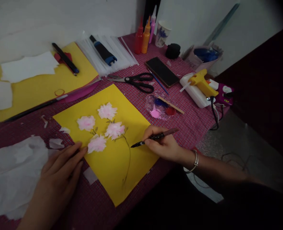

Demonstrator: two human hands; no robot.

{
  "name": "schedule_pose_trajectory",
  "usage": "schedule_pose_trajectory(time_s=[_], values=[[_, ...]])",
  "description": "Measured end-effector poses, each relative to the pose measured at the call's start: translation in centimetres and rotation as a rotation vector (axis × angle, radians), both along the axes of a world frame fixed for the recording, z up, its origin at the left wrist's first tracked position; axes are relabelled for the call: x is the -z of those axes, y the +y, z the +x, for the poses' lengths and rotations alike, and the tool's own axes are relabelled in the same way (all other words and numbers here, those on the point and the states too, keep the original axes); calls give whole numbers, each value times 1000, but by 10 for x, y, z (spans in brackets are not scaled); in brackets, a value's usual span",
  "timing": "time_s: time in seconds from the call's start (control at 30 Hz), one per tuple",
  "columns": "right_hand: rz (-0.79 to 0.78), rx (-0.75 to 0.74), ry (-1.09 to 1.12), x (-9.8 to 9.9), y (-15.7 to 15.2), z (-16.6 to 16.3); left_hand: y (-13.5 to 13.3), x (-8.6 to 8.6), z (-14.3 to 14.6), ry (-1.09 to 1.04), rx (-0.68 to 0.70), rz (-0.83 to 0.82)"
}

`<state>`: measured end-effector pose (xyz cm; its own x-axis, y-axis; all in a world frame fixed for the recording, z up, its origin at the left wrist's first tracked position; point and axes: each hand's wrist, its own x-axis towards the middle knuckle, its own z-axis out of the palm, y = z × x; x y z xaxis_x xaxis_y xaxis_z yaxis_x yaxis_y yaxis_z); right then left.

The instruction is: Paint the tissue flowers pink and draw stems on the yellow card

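A yellow sheet of paper (141,137) lies at a slant on the checked tablecloth. Several pink-and-white paper flowers (114,130) sit on its upper left part, with small leaves and a long curved stem (129,153) drawn in dark lines. My right hand (161,145) rests over the sheet's right side, fingers closed round a black pen (155,136). The pen's tip points left, close to the stem; whether it touches the paper I cannot tell. Stretched out flat, my left hand (62,172) has its fingertips at the sheet's left edge, beside the lowest flower.
White tissue paper (14,172) lies at the left. Behind are scissors (138,80), a phone (162,71), a paint palette (153,107) with a wooden stick (171,104), paint bottles (145,38) and a paper cup (162,33). A yellow glue gun (202,82) rests near the right edge.
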<state>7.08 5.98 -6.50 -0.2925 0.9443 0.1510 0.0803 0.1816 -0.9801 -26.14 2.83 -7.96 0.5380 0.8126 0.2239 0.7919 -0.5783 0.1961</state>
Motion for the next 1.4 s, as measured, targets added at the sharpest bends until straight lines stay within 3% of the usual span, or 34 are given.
schedule_pose_trajectory(time_s=[0.63,1.2,1.4], values=[[-39,-39,-74,4,1,-2,-4,11,-8,-56,-59,-33],[-57,101,-34,0,2,-2,-6,12,-11,-57,-61,-76],[-21,-9,-36,-1,1,0,-9,8,-10,-42,-89,-110]])
